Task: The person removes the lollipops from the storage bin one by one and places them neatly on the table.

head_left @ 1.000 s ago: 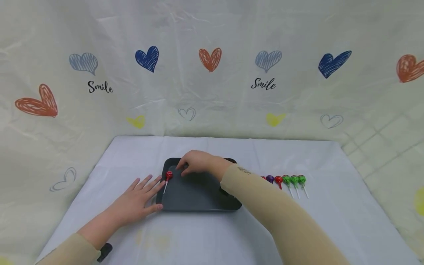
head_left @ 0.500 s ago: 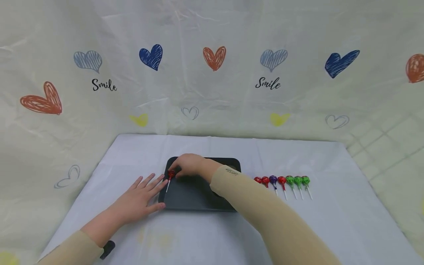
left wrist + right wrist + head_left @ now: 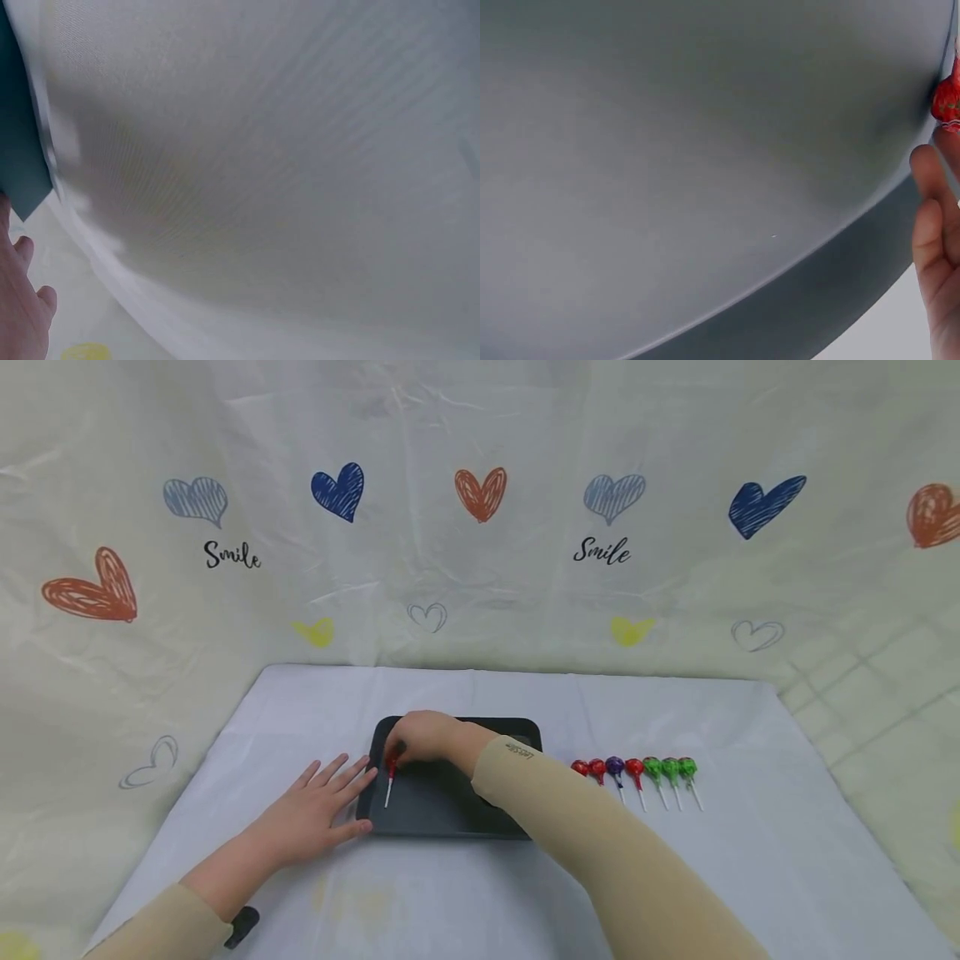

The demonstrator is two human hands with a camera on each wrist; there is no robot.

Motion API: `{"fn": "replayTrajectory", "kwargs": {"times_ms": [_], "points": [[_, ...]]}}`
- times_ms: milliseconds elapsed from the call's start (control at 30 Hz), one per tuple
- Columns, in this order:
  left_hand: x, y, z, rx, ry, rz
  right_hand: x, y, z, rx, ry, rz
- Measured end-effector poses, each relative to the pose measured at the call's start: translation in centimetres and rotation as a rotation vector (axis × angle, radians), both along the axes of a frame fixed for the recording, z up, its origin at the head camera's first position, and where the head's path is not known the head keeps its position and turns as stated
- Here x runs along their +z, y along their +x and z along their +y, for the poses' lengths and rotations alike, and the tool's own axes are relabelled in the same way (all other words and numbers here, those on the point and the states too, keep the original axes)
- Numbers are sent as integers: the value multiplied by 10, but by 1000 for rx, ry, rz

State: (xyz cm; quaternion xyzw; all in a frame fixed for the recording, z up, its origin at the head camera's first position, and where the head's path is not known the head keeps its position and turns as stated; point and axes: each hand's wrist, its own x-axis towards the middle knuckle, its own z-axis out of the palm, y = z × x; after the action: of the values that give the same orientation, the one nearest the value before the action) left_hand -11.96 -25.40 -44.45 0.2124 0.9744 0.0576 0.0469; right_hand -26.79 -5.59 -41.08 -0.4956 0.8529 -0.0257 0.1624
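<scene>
A red-wrapped lollipop (image 3: 391, 769) lies in the left part of the dark tray (image 3: 450, 833), its white stick pointing toward me. My right hand (image 3: 426, 737) reaches across the tray and holds the candy end, which its fingers partly cover. In the right wrist view, fingertips touch the red lollipop (image 3: 946, 101) at the frame's edge; the thumb is out of sight. My left hand (image 3: 311, 818) has its fingers spread, resting at the tray's left rim. The left wrist view catches part of that hand (image 3: 21, 300) beside the tray (image 3: 19, 135).
To the right of the tray, a row of lollipops lies on the white cloth (image 3: 480, 893): red ones (image 3: 634, 768), a purple one (image 3: 615, 766) and green ones (image 3: 670, 767). A patterned sheet (image 3: 480, 568) hangs behind the table.
My right hand has moved left from the tray's middle onto the red lollipop and taken hold of it. The lollipop has shifted slightly toward me. My left hand has stayed at the rim.
</scene>
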Motion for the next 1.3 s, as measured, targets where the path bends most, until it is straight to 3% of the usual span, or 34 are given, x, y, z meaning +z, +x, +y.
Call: {"fn": "replayTrajectory", "kwargs": {"times_ms": [400, 667, 967, 1300], "points": [[-3, -1, -1, 3, -11, 3, 1, 6, 28, 38, 16, -71], [4, 2, 1, 3, 7, 1, 4, 6, 42, 18, -24, -126], [6, 3, 2, 1, -4, -2, 5, 8, 39, -62, -35, -142], [2, 2, 1, -7, 10, 10, -1, 12, 33, -54, 29, -91]]}}
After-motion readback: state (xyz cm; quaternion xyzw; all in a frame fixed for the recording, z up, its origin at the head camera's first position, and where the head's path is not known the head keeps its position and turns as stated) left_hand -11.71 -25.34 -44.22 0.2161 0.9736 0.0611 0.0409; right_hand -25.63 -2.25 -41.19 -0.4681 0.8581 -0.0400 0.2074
